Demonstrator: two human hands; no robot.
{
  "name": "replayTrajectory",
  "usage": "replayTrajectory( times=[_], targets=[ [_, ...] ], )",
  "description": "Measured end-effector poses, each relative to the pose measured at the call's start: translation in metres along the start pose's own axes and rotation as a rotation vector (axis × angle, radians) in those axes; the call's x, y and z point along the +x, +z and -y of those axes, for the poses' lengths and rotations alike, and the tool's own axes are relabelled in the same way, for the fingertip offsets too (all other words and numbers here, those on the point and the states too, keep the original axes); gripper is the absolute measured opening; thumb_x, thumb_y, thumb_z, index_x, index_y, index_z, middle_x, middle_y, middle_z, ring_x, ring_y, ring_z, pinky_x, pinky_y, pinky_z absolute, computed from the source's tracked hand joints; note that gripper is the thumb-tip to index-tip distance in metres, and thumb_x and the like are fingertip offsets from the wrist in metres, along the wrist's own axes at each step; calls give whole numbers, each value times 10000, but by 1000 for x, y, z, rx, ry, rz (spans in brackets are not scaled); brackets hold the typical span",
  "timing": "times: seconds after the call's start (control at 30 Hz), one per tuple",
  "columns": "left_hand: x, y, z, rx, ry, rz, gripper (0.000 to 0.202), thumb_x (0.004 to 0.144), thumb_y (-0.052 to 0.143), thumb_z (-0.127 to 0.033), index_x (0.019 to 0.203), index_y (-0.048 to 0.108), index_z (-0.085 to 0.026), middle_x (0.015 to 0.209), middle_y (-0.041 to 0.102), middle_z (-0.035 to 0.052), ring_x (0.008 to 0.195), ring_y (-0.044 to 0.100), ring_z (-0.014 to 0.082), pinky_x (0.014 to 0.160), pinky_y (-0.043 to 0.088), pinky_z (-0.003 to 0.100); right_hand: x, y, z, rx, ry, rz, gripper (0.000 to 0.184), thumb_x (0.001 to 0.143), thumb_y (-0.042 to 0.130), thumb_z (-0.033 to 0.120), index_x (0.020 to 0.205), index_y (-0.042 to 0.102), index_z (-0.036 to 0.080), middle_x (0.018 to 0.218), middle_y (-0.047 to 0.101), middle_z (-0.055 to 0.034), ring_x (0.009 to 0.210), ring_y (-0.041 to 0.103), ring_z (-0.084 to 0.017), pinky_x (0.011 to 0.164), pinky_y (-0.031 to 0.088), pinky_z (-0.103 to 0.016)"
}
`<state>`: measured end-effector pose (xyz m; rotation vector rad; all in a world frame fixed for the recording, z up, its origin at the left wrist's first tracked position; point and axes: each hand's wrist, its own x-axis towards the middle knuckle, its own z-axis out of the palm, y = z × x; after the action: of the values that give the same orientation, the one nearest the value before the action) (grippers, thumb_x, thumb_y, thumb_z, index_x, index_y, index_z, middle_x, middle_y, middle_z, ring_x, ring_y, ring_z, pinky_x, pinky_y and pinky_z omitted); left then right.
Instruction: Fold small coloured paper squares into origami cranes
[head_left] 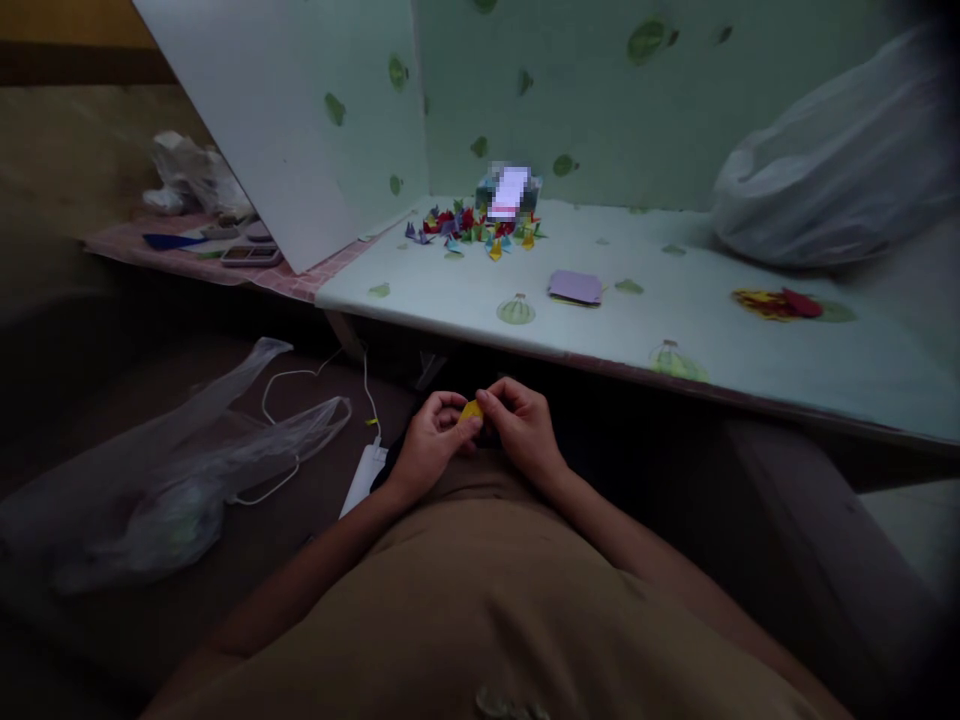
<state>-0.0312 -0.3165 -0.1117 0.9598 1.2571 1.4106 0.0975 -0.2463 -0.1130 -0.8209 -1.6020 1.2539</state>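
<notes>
Both hands meet low in my lap, below the table edge. My left hand (431,440) and my right hand (521,428) pinch a small yellow piece of paper (471,409) between their fingertips, fingers curled closed around it. On the pale green table (675,300) above lie a heap of small folded coloured paper pieces (472,228), a purple paper stack (575,287) and some red and yellow papers (776,303).
A large white plastic bag (832,160) sits at the table's right rear. A clear plastic bag (187,470), a white cable (300,400) and a white flat device (364,478) lie on the dark floor at left. A white board (285,110) leans over a pink-covered surface with small items.
</notes>
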Motion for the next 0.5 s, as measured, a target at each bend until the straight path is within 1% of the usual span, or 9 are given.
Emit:
replayTrajectory(
  times=[0.07,0.13,0.17,0.27,0.43,0.5],
  targets=[
    [2,1,1,68,7,21,379,751,768,-459,855,565,-157,643,614,-37,504,535,73,513,415,206,0,0,1,-17,-24,10,284,840,650,381,649,568,187,558,547,22,505,467,-106,485,350,-240],
    [3,1,3,101,33,40,365,804,713,-483,747,563,-155,600,582,-38,482,498,65,499,389,206,0,0,2,17,-1,43,295,841,650,392,646,570,185,554,556,19,507,473,-108,491,360,-241],
    [3,1,3,101,49,43,368,825,691,-483,721,560,-155,595,579,-35,483,494,64,502,387,206,0,0,3,44,18,57,303,839,652,400,643,567,186,539,550,22,496,468,-107,485,358,-240],
    [2,0,3,84,71,48,338,842,684,-451,726,576,-152,626,604,-25,498,510,66,522,402,206,-1,1,4,125,71,66,317,826,671,421,641,562,187,512,540,31,471,463,-102,470,349,-235],
    [-1,0,1,27,52,82,313,823,704,-433,749,592,-151,660,637,-9,524,561,84,560,455,225,-1,3,2,242,128,11,322,794,720,436,657,567,188,538,551,36,464,467,-94,464,353,-227],
    [-1,0,1,14,40,76,314,815,709,-436,748,593,-152,658,643,-6,519,567,88,554,463,229,-1,3,0,283,152,33,332,788,729,444,658,562,188,538,552,39,458,467,-90,462,355,-223]
  ],
)
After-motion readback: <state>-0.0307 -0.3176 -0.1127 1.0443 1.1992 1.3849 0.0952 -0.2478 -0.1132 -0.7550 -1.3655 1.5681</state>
